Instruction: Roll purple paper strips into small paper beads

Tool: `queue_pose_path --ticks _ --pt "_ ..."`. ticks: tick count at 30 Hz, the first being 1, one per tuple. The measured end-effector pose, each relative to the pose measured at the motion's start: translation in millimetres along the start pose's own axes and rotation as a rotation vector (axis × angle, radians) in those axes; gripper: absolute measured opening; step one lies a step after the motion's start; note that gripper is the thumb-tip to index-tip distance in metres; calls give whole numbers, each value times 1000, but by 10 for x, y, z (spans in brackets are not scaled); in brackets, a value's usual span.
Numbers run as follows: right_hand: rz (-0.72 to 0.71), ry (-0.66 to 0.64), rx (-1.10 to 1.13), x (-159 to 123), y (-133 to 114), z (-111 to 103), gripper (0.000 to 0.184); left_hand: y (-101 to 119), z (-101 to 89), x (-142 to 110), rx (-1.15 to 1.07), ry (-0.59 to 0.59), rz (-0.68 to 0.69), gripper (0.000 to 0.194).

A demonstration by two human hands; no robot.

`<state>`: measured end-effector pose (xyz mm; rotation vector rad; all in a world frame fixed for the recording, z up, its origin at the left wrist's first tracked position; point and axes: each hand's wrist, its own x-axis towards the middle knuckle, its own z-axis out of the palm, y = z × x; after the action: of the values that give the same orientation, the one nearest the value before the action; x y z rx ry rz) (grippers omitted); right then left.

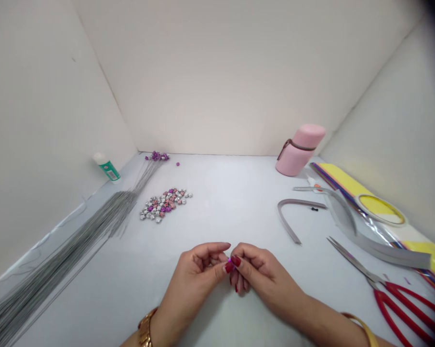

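My left hand (203, 270) and my right hand (255, 270) meet low in the middle of the head view, a little above the table. A small shiny purple piece (230, 260) sits between their fingertips, mostly covered by the thumbs. Both hands pinch it; the left index finger arches above it. Its exact shape is too small and hidden to make out. Beyond the hands to the left lies a pile of small folded paper stars (166, 203) in silver, pink and purple. Curved silver-grey paper strips (287, 224) lie to the right of the hands.
Red-handled scissors (376, 279) lie at the right, near yellow-topped packets (342, 176) with a tape roll (360, 207). A pink bottle (296, 152) stands at the back. Long grey wires (80, 241), some tipped with purple stars (157, 156), and a glue stick (109, 169) are left.
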<state>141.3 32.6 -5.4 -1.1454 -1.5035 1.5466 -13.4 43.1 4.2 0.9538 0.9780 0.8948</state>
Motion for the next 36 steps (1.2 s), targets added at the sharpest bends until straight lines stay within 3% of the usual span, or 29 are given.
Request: queue_pose_path --ticks 4,10,14,19,25,36 --pt "31 -7 81 12 -2 -5 25 41 6 11 3 -125 -15 16" --pt "144 12 256 27 23 7 29 59 34 -21 -41 -220 2 14" --pt "142 21 251 25 34 36 31 5 59 -13 -128 -193 -14 12" --pt "-52 52 13 -10 10 68 23 -72 77 -4 -173 2 -25 9" --pt "-174 54 -218 -38 -7 64 14 -73 99 -29 -248 96 -112 10" --pt "-433 106 -816 -37 6 4 23 -86 77 -39 -253 83 -127 10"
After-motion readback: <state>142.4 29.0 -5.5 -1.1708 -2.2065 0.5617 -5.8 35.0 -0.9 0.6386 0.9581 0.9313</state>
